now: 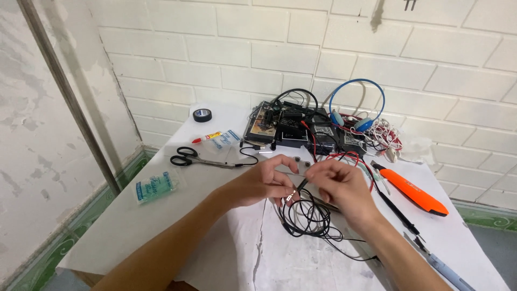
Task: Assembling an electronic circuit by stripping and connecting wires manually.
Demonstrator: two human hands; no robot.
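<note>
Two bare hands meet above the middle of the white tabletop (161, 215). Left hand (264, 183): fingers curled and pinched together on a thin black cable (307, 218) near its small metal plug end, which shows just below the fingertips. Right hand (339, 186): fingers likewise closed, pinching the same cable close beside the left fingertips, so the two hands nearly touch. Below the hands, the rest of the cable lies in a loose tangled coil on the tabletop, trailing toward the right wrist.

Behind the hands, near the white brick wall, lies a cluster of dark electronic boards and boxes (301, 129) with red and black wires. Blue-banded headphones (358, 108) stand against the wall just right of that cluster, beside a bundle of white and red cords (385, 134). To the right, an orange-handled utility knife (414, 191) lies diagonally, with a slim black probe (398, 213) just beside it. To the left, black-handled scissors (196, 158) lie flat; a small glue tube with a red cap (207, 138) and a roll of black tape (202, 115) sit farther back. One clear packet with blue-green print (155, 186) rests near the left edge, well apart from the hands.
</note>
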